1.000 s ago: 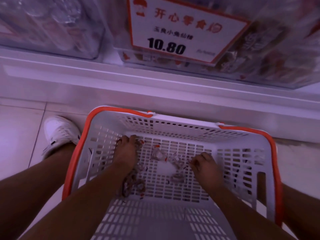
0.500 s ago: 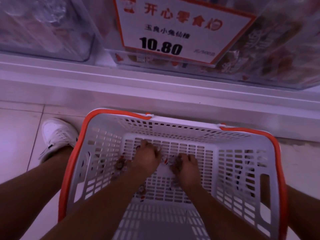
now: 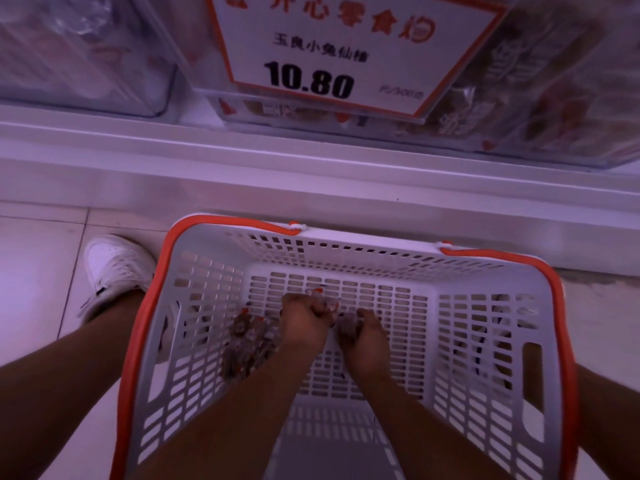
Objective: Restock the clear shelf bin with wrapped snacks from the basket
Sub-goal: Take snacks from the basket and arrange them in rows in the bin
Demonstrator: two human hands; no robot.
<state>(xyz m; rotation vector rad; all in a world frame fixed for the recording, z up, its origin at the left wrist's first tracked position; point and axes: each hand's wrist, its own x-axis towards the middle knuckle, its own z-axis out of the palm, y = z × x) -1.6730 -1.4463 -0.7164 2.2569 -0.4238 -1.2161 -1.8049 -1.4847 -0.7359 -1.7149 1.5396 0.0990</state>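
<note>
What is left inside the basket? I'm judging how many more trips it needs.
A small heap of wrapped snacks lies on the basket floor beside the left hand. Both hands grip some; any beneath them are hidden.

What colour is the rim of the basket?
Orange-red rim on a white slotted basket, seen in the head view, the only one.

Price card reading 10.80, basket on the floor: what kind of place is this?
Most likely a snack shop aisle: the price card hangs on a clear shelf bin of wrapped snacks, above an orange-rimmed shopping basket.
</note>
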